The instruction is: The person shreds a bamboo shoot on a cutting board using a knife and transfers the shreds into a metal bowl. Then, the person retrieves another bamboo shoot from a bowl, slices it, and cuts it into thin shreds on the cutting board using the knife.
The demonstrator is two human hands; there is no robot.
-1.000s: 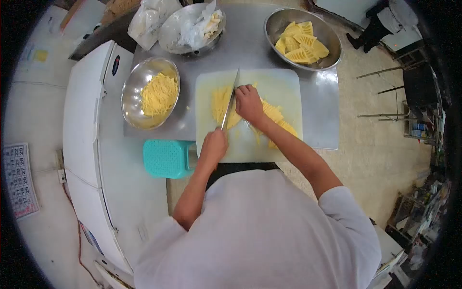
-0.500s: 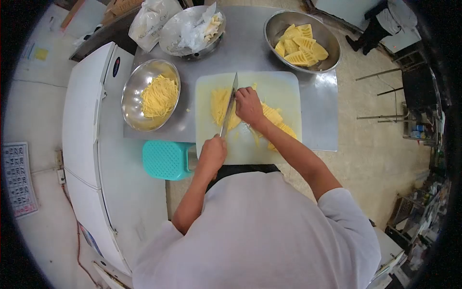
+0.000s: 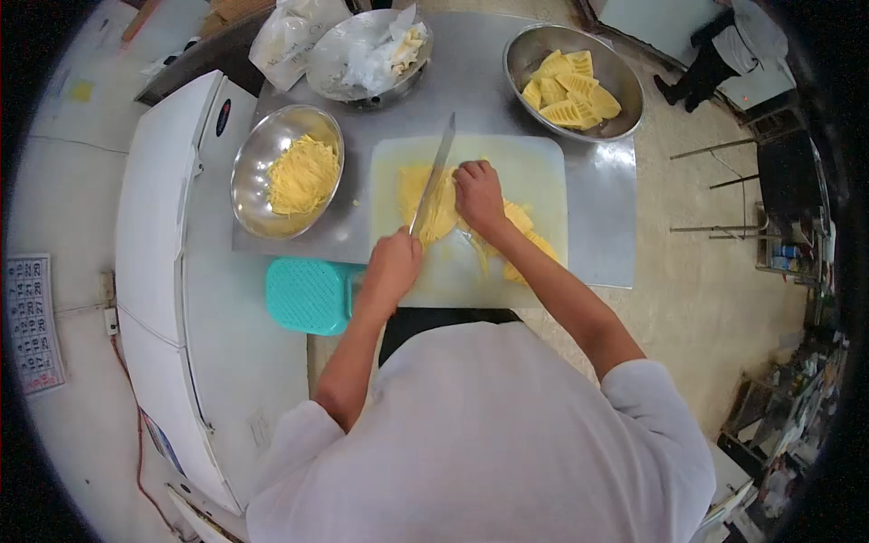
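Closed round its handle, my left hand (image 3: 396, 262) holds a long knife (image 3: 434, 174), whose blade points away from me over the white cutting board (image 3: 539, 158). Beneath and beside the blade lie thin yellow slices (image 3: 441, 215), with finer cut strips to their left. My right hand (image 3: 480, 195) rests just right of the blade, fingers curled down against the yellow slices; its fingertips are partly hidden. More sliced yellow pieces (image 3: 541, 252) lie under and beside my right forearm. A steel bowl (image 3: 249, 185) to the left holds yellow shreds (image 3: 302, 176).
At the back right of the steel table (image 3: 602, 217), a bowl (image 3: 629, 100) holds large yellow pieces (image 3: 575, 90). A bowl with plastic (image 3: 367, 63) and a bag (image 3: 288, 45) stand back left. A turquoise stool (image 3: 308, 296) is left below; a person (image 3: 724, 54) stands far right.
The knife and my left hand have shifted slightly left. My right hand has moved a little right, away from the blade, showing more of the yellow slices. The view has shifted slightly.
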